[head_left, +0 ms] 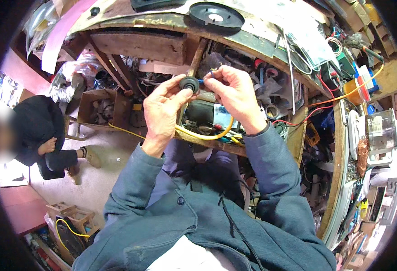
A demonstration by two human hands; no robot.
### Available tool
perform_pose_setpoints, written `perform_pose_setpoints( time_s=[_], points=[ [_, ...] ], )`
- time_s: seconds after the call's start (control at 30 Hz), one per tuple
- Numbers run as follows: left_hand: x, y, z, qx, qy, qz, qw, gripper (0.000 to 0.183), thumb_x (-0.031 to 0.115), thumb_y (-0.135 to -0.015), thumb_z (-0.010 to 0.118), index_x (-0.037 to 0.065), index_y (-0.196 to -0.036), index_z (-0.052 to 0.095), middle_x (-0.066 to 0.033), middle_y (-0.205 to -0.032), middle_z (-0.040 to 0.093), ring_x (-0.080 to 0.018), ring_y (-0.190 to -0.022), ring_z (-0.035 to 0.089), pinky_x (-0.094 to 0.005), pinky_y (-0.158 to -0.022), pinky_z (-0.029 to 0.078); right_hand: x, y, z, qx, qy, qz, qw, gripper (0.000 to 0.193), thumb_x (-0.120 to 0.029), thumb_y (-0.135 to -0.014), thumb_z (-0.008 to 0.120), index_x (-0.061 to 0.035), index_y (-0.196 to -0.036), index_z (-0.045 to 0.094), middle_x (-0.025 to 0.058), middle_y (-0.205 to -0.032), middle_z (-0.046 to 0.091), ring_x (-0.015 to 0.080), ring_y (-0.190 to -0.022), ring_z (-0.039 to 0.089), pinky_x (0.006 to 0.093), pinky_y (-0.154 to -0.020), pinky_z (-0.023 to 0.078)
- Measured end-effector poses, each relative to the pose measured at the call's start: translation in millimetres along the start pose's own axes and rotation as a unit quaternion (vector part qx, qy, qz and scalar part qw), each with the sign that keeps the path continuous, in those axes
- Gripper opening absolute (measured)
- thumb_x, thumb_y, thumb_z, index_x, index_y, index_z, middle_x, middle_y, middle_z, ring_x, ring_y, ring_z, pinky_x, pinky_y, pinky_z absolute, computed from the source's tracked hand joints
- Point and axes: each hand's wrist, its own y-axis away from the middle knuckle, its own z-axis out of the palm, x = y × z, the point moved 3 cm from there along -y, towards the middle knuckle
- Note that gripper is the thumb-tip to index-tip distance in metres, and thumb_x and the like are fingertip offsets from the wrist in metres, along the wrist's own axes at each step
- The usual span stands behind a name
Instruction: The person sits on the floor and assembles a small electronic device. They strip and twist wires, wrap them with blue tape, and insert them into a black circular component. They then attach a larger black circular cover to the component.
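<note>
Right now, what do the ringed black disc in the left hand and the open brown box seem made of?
The ringed black disc: probably plastic or rubber, fairly dull, judging by its moulded-looking rings. The open brown box: likely cardboard, matte, with thin walls.

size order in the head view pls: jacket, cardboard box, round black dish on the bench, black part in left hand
1. Jacket
2. Cardboard box and dish: too alike to rank
3. Black part
</note>
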Motion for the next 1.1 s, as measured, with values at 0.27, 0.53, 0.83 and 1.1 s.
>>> perform_pose_setpoints(
  time_s=[0.27, 0.53, 0.83, 1.1],
  points=[
    [0.6, -6.5, -6.2, -0.006, 0.069, -0.066, 0.995, 0.035, -0.001, -0.095, 0.070, -0.009, -0.128, 0.061, -0.0171, -0.111, 0.072, -0.0240, -0.096, 0.075, -0.0302, -0.084, 0.064, -8.2, -1.2, -4.7, -0.042, -0.149, 0.006, 0.988, 0.023, -0.008, -0.095, 0.068, -0.0024, -0.117, 0.070, 0.0033, -0.099, 0.074, 0.0079, -0.087, 0.066, 0.0253, -0.077, 0.054],
    [-0.7, -8.9, -7.5, -0.034, 0.058, -0.087, 0.994, 0.039, 0.006, -0.097, 0.069, -0.009, -0.131, 0.057, -0.0173, -0.114, 0.070, -0.0266, -0.098, 0.075, -0.0316, -0.084, 0.065, -7.1, -6.7, -6.7, -0.051, -0.282, -0.015, 0.958, 0.027, -0.020, -0.105, 0.063, -0.0042, -0.126, 0.069, 0.0075, -0.112, 0.074, 0.0144, -0.105, 0.069, 0.0262, -0.090, 0.054],
    [-0.9, -5.8, -3.0, -0.092, 0.011, -0.058, 0.994, 0.042, 0.000, -0.093, 0.072, -0.005, -0.133, 0.060, -0.0156, -0.116, 0.072, -0.0236, -0.100, 0.073, -0.0352, -0.091, 0.062, 5.6, -8.1, -11.8, 0.004, -0.147, 0.019, 0.989, 0.017, -0.015, -0.094, 0.077, -0.0027, -0.105, 0.075, 0.0014, -0.089, 0.073, 0.0066, -0.077, 0.062, 0.0220, -0.071, 0.048],
    [-1.6, -5.3, -3.4, -0.085, 0.028, -0.033, 0.995, 0.042, -0.002, -0.091, 0.073, -0.004, -0.131, 0.062, -0.0128, -0.117, 0.072, -0.0190, -0.106, 0.070, -0.0322, -0.097, 0.057, 14.4, -10.9, -19.8, -0.093, -0.182, 0.178, 0.963, 0.017, -0.005, -0.089, 0.073, 0.0015, -0.105, 0.074, 0.0059, -0.089, 0.073, 0.0095, -0.073, 0.066, 0.0243, -0.065, 0.053]
  ],
)
